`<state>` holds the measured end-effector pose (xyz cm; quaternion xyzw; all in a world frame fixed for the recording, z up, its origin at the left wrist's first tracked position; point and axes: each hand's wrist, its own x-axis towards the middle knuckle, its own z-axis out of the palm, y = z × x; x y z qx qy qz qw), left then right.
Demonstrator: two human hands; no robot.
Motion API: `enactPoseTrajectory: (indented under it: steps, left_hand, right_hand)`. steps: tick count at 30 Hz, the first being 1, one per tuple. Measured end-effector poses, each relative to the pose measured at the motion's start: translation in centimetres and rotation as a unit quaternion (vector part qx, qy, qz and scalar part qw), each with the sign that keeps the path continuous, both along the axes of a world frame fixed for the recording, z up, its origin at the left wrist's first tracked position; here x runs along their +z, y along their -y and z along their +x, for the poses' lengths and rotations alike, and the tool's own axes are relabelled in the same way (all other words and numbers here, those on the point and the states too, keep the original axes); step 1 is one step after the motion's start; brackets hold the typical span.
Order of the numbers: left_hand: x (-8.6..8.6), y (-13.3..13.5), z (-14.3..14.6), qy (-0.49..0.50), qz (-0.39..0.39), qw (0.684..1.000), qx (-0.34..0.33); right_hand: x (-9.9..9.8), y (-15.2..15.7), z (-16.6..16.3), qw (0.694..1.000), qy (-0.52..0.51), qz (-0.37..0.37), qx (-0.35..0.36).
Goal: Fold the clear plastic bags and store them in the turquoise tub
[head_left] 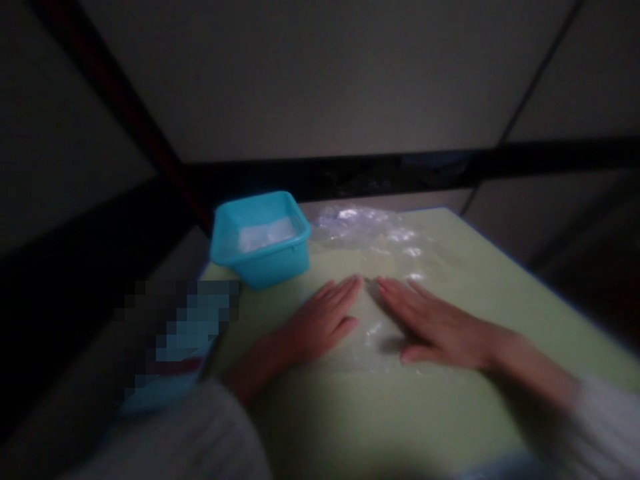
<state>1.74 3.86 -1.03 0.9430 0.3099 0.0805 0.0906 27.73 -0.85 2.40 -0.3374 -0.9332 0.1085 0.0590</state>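
Clear plastic point(371, 333) is lying on the green tabletop point(500, 287); left hand point(320, 323) and right hand point(435, 320) are pressing it, fingers straight and together. Near part seems smoothed; the far end by the blue tub point(260, 240) is looking crumpled.

A turquoise tub point(260, 240) holding something white sits on a pale green board point(500, 293) beside clear, glossy plastic point(380, 233).

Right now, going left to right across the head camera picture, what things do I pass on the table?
blue tub → left hand → right hand. The clear plastic spreads under both hands, so it has no single place.
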Motion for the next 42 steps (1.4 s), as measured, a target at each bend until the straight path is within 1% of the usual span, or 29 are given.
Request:
enactPoseTrajectory:
  steps: [3, 7, 9, 13, 17, 23, 26, 29, 32, 35, 38, 42]
  left_hand:
    - [-0.1, -0.1, 0.0, -0.012, 0.002, 1.0, -0.002]
    - [-0.1, -0.2, 0.0, -0.014, 0.001, 1.0, -0.008]
    - [-0.1, -0.2, -0.1, -0.006, -0.003, 1.0, -0.004]
    - [0.4, 0.1, -0.2, 0.023, -0.003, 1.0, 0.014]
    - [0.6, 0.2, -0.7, 0.018, 0.005, 1.0, 0.009]
    - [-0.1, 0.2, -0.6, -0.01, 0.001, 1.0, 0.002]
    - [0.2, 0.2, -0.7, 0.001, -0.002, 1.0, 0.008]
    - [1.2, 0.4, -1.9, 0.022, -0.011, 1.0, 0.004]
    - [2.1, 1.0, -4.1, 0.025, -0.02, 0.999, 0.014]
    - [2.3, 1.8, -5.9, 0.01, -0.013, 1.0, 0.018]
    - [2.2, 2.5, -6.2, 0.005, -0.008, 1.0, 0.005]
    - [2.4, 2.9, -5.2, 0.012, -0.006, 1.0, -0.015]
  right_hand:
    - [-0.7, 0.4, -0.9, 1.0, 0.008, -0.023, 0.016]
    - [-2.0, 0.5, -1.1, 0.999, 0.012, -0.031, 0.007]
    - [-2.2, 0.5, -1.0, 0.999, 0.013, -0.035, 0.004]
    - [-1.5, 0.5, -0.7, 0.999, 0.003, -0.048, 0.007]
    - [-0.9, 0.2, -0.2, 1.0, -0.014, -0.019, -0.013]
    - [-1.7, -0.3, 0.8, 0.997, 0.01, 0.04, -0.065]
    - [-1.8, -0.5, 1.1, 0.996, 0.013, 0.052, -0.072]
    - [-1.3, -0.6, 1.4, 0.996, 0.018, 0.058, -0.072]
    - [-0.4, -0.7, 1.6, 0.995, 0.017, 0.067, -0.075]
    - [0.2, -0.8, 1.5, 0.994, 0.006, 0.076, -0.079]
    - [0.3, -1.0, 1.5, 0.993, 0.002, 0.079, -0.083]
    - [-0.2, -1.3, 1.7, 0.992, -0.005, 0.09, -0.086]
